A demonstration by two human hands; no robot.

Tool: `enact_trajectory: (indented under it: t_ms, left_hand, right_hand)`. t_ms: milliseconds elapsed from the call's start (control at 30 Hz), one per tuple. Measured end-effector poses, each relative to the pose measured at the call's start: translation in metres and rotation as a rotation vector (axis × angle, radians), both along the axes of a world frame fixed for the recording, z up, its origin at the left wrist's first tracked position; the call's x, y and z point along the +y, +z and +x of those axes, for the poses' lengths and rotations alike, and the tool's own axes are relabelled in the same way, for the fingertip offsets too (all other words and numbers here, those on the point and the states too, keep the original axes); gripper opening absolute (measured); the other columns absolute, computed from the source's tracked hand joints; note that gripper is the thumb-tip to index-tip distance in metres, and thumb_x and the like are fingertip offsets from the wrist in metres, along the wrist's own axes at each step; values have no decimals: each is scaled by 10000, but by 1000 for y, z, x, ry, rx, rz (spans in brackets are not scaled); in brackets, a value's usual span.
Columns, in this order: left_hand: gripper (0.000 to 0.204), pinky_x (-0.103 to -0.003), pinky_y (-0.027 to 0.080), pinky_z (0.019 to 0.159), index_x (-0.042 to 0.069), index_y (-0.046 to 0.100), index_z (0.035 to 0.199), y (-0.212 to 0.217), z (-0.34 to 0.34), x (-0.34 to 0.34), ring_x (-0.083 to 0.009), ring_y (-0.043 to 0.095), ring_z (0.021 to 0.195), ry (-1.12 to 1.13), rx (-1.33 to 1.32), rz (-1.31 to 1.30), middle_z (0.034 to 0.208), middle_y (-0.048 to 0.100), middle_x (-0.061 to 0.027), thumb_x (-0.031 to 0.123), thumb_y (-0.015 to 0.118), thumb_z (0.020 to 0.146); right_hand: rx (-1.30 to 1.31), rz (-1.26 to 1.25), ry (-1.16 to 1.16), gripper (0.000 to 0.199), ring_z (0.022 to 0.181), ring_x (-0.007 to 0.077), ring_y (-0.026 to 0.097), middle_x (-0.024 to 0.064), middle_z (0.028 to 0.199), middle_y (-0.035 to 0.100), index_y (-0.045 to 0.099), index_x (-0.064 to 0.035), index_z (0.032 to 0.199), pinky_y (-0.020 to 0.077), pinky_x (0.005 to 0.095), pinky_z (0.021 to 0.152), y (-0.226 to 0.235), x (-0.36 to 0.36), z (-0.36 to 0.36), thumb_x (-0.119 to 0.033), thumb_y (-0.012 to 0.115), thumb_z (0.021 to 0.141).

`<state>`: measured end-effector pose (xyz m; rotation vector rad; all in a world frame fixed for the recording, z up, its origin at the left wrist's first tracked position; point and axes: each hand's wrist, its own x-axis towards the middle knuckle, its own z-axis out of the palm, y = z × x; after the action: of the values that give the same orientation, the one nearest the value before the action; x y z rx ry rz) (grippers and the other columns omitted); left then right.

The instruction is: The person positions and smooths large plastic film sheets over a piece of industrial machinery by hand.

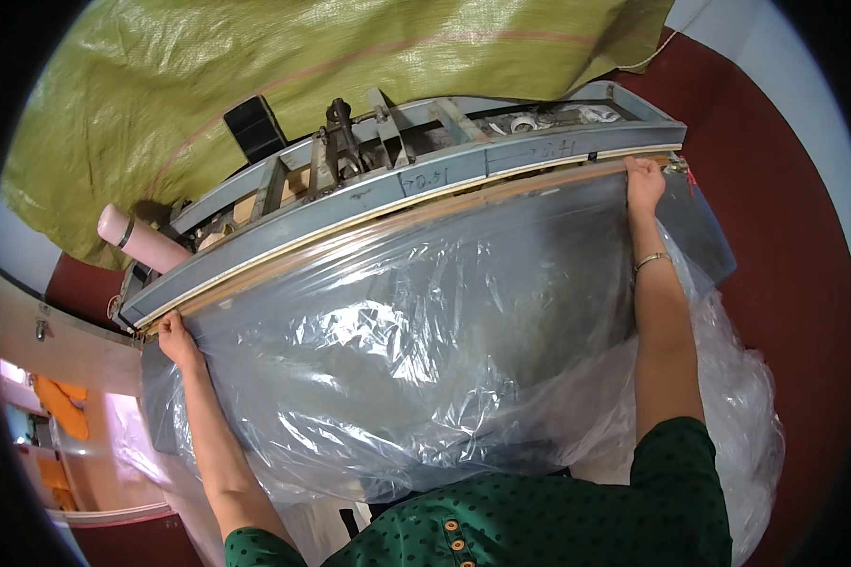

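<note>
Plainly, the left hand (173,342) and right hand (645,186) pinch a clear, crinkled plastic sheet (378,331) along an open grey metal frame (350,203) containing dark metal parts (343,128) and a small white roll (523,124).

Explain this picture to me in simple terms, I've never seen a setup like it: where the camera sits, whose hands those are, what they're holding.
There is no robot here. A wide fisheye camera on a person's head looks down, so straight edges bend and the person's own arms come in from below. The left hand and right hand are bare, spread wide, and appear to pinch the far edge of a clear plastic sheet, which drapes back toward the body. Just beyond runs a long grey metal frame with crossbars. A pink cylinder leans at its left end, a black flat object stands behind it, and a yellow-green woven sheet fills the background.
</note>
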<state>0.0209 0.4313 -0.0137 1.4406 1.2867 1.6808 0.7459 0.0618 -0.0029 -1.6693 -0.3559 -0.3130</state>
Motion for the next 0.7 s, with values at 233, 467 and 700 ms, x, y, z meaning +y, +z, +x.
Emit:
enact_trajectory:
  t_ms: [233, 467, 700]
  left_hand:
    - [171, -194, 296, 509, 95, 446, 713, -6, 0, 6, -49, 345, 560, 88, 98, 72, 631, 415, 53, 129, 590, 799]
    - [108, -207, 367, 561, 37, 438, 810, 3, -11, 6, -85, 395, 580, 372, 219, -41, 702, 451, -15, 144, 455, 815]
    - [195, -243, 406, 564, -8, 482, 863, 4, -12, 5, -95, 463, 627, 155, -154, -112, 734, 507, -37, 174, 423, 826]
  right_hand:
    - [-174, -175, -267, 189, 516, 124, 525, 68, 630, 563, 482, -21, 784, 423, 248, 503, -2, 1, 7, -160, 601, 739]
    - [71, 92, -80, 154, 468, 158, 530, 113, 626, 548, 406, -6, 951, 418, 277, 403, 16, 4, -11, -53, 433, 807]
    - [91, 180, -69, 144, 463, 152, 524, 101, 630, 543, 411, -14, 946, 423, 270, 400, 16, 3, -10, -66, 431, 813]
